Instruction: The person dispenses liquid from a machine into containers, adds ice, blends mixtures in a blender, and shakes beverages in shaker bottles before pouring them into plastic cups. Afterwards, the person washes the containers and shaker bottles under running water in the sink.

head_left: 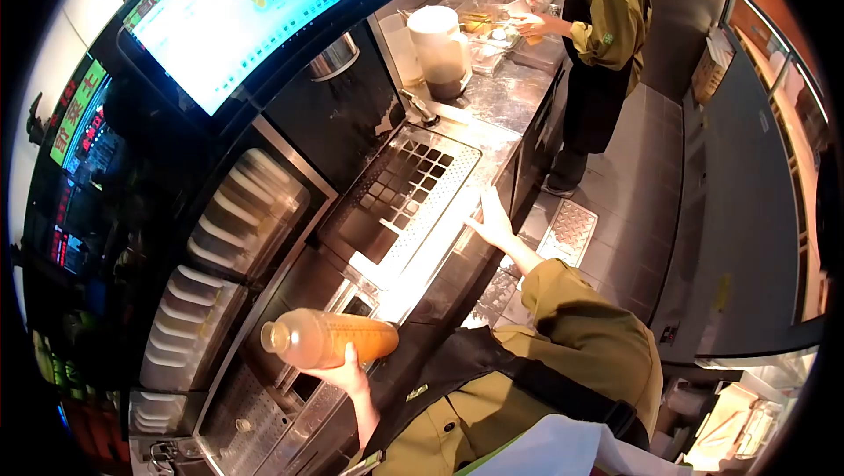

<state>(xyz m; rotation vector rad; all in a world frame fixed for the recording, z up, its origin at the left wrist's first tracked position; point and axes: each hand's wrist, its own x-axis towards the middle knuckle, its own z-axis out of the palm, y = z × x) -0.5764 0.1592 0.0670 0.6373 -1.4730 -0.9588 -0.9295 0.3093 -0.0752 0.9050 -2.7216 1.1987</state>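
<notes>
My left hand (345,375) is wrapped round a translucent bottle (338,338) with measuring marks and orange-brown liquid inside. In this view the bottle lies sideways over the steel counter (413,281), its narrow mouth towards the left. My right hand (494,223) is at the counter's front edge, fingers stretched out and holding nothing. Beside that hand a perforated drain grate (428,193) is set into the counter, with square openings over a dark sink.
A co-worker (607,36) handles food at the far counter, near a large white jug (437,41). A bright screen (251,14) hangs above stacked white-edged containers (249,212). A metal tap (422,109) rises behind the grate. A textured plate (570,232) lies on the tiled floor.
</notes>
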